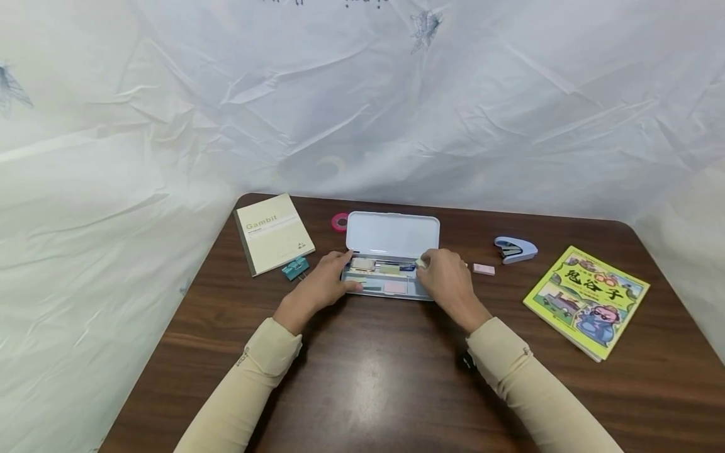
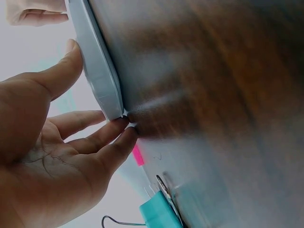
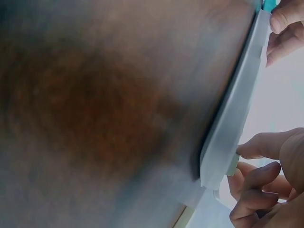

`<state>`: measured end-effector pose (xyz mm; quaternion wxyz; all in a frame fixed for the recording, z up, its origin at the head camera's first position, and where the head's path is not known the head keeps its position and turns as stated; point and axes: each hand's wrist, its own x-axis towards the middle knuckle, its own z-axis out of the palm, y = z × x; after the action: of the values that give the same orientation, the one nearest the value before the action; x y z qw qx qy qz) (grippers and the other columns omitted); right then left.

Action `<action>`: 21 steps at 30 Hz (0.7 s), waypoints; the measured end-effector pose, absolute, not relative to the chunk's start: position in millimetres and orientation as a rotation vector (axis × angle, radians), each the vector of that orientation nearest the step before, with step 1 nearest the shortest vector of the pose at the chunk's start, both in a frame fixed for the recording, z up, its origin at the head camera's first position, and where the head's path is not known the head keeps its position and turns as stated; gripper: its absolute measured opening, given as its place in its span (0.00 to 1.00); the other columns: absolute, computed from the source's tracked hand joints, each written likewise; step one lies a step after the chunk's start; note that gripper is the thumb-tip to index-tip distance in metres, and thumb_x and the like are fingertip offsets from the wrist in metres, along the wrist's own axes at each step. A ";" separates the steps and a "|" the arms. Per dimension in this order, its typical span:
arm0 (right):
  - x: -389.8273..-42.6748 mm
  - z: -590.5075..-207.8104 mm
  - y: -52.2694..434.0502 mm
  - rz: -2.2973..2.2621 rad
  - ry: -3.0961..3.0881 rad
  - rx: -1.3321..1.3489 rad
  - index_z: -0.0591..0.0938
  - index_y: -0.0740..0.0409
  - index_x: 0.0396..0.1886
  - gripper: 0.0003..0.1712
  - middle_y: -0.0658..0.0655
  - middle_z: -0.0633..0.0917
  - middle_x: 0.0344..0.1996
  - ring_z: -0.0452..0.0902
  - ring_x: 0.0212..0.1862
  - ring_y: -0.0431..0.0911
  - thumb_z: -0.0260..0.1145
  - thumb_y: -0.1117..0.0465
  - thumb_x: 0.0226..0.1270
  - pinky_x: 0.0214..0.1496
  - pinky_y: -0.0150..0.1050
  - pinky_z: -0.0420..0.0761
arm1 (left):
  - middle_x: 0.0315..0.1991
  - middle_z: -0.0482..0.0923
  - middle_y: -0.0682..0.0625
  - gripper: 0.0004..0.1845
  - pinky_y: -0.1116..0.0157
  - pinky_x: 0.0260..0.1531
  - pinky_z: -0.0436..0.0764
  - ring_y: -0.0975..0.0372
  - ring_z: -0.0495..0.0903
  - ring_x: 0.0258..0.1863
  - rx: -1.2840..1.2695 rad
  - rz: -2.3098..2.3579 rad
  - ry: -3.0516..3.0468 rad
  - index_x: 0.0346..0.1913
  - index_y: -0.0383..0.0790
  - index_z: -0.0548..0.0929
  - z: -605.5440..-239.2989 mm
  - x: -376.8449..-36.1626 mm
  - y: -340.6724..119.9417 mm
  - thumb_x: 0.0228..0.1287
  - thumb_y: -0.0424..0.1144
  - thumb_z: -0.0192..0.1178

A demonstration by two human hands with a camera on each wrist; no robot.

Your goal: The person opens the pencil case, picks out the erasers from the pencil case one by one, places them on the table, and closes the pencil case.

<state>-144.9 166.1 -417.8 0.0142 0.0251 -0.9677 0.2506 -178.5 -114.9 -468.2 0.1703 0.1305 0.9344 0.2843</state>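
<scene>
An open pale blue pencil case [image 1: 391, 234] lies mid-table, its lid raised and its tray [image 1: 420, 293] filled with pens and coloured sticky notes. My left hand [image 1: 342, 272] holds the case's left end, thumb on the front edge; in the left wrist view the thumb [image 2: 70, 52] and fingertips [image 2: 124, 127] touch the case [image 2: 97, 61]. My right hand [image 1: 423, 264] is at the case's right end and pinches a small pale block [image 1: 420, 263]; the right wrist view shows the block [image 3: 232, 165] between thumb and curled fingers, against the case's edge [image 3: 232, 118].
A Gambit notebook [image 1: 274, 233], teal binder clips [image 1: 296, 267] and a pink tape roll [image 1: 340, 221] lie to the left. A stapler [image 1: 515, 249], a pink eraser [image 1: 484, 269] and a picture book [image 1: 586, 301] lie to the right. White sheeting hangs behind the table.
</scene>
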 end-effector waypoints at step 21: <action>-132.1 -402.8 215.0 0.739 -3.009 0.125 0.94 0.60 0.63 0.16 0.72 0.90 0.63 0.87 0.45 0.58 0.68 0.63 0.85 0.33 0.47 0.83 | 0.91 0.62 0.35 0.53 0.44 0.88 0.69 0.45 0.63 0.91 0.384 0.794 2.663 0.93 0.40 0.59 -471.8 -181.0 -114.9 0.79 0.57 0.75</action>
<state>-132.1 215.0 -402.8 0.0206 0.0402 -0.9702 0.2382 -181.0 -114.9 -471.8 0.1674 0.1350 0.9359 0.2789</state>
